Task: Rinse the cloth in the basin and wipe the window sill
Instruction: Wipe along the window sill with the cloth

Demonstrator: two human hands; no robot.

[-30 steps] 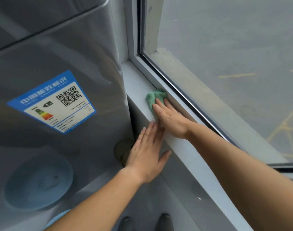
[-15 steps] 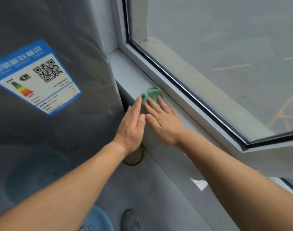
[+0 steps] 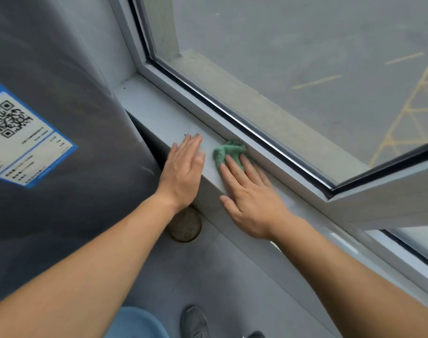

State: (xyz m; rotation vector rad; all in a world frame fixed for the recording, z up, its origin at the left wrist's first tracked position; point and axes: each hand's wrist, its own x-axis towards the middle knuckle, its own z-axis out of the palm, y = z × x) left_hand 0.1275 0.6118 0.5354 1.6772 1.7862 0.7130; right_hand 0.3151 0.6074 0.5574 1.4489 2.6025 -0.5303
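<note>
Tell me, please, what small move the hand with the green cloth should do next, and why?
Probably slide the right hand with the green cloth further along the window sill toward the corner. The cloth lies flat under the fingertips against the window frame, and the sill beyond it looks unwiped. The left hand rests on the sill edge and may need to shift.

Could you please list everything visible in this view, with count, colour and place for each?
cloth: one, green, on the window sill against the frame, under the right fingers
window sill: one, pale grey, running along below the window
window frame: one, white with a dark seal, behind the sill
appliance: one, dark grey, left of the sill
label: one, blue and white with a QR code, on the appliance
round disc: one, brown, low on the wall below the sill
basin: one, blue, on the floor, partly seen
shoes: two, dark, bottom edge
left hand: flat on the sill edge
right hand: flat, pressing the cloth
</note>
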